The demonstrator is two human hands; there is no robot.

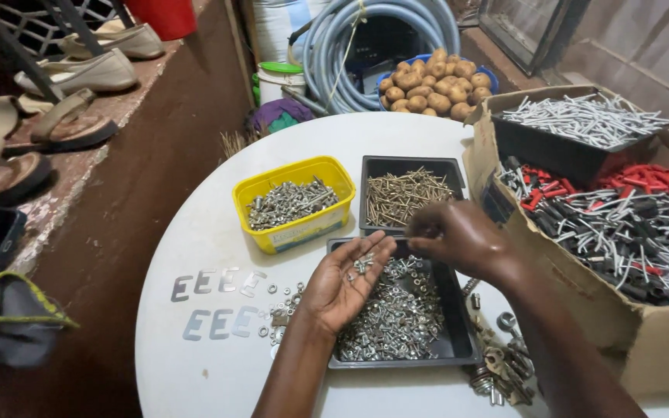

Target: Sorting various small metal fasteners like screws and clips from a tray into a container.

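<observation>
**Steel fasteners sorted over a black tray**

Silvery small bolts (363, 265) lie in the upturned, open left hand (348, 283), held above the black rectangular plastic tray of bolts and nuts (444, 352) on the round white table (195, 232). The right hand (458, 236) hovers just beside it, fingertips pinched together; whether they grip anything I cannot tell. A yellow plastic tub of screws (294, 203) stands behind.

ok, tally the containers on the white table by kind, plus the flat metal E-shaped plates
Yellow plastic tub of silvery screws: 1
Black plastic trays, one of brassy screws, one of silvery nuts and bolts under the hands: 2
Cardboard box of grey and red parts: 1
Flat metal E-shaped plates, two rows: 7
Total: 11
</observation>
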